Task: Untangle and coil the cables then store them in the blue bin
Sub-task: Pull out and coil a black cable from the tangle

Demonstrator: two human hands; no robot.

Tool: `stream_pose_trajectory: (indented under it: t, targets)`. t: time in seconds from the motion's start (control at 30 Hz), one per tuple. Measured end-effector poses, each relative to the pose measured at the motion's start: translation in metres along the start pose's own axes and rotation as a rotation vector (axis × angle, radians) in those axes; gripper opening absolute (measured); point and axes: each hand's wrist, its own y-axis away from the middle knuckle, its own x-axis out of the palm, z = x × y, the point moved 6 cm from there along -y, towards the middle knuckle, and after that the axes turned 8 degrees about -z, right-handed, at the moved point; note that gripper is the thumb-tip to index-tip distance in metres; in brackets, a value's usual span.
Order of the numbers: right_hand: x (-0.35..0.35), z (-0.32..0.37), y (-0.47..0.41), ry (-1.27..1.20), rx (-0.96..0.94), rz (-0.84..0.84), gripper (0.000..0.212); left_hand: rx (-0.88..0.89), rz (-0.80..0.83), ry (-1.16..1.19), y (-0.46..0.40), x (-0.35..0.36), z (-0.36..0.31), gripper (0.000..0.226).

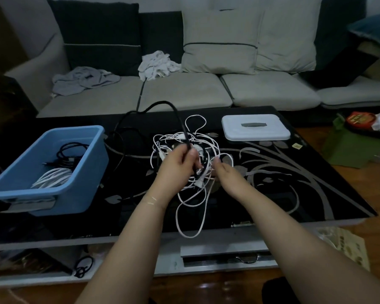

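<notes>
**Freeing the black lead from the white knot**

Here the black glass table (294,194) carries everything, and the person works over its middle. At its left stands the blue bin (83,172), already holding a coiled white cable (53,178) and a coiled black cable (70,154), so the task looks partly done. A white lidded box (256,127) sits well apart at the far right.

The tangle of white cables (184,163) is lifted between the hands, one long loop hanging down over the table's near edge. A black cable (162,104) arches up out of it and trails back toward the bin.

The left hand (178,161) pinches that black cable, fingers curled round it. The right hand (223,172) is at the tangle's right side, fingers buried among the strands; whether they grip one cannot be told.

To do this well, the person should probably hold the white mass still and feed the black lead out slackly, following its path loop by loop, since pulling hard would likely tighten the knot.
</notes>
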Motion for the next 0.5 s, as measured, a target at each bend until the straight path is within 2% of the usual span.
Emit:
stream_pose_trajectory:
  t: [0.1,0.17,0.23,0.3,0.4,0.5]
  targets:
    - [0.005,0.003,0.002,-0.225,0.068,0.036,0.052,0.088,0.213,-0.119,0.022,0.011,-0.013,0.02]
    - [0.014,0.003,0.009,-0.427,0.176,0.118,0.042,0.099,0.263,-0.021,0.032,0.017,-0.025,0.014]
    - [0.017,0.002,0.012,-0.586,0.249,0.131,0.027,0.042,0.249,0.151,0.036,0.019,-0.032,0.015]
    - [0.016,-0.001,0.01,-0.682,0.3,0.101,0.019,0.037,0.128,0.256,0.034,0.012,-0.035,0.018]
    - [0.011,0.0,0.004,-0.76,0.264,0.033,0.008,0.032,-0.228,0.299,0.025,-0.015,-0.028,0.021]
    - [0.008,0.005,0.001,-0.783,0.203,-0.001,0.015,-0.073,-0.452,0.212,0.018,-0.035,-0.005,0.021]
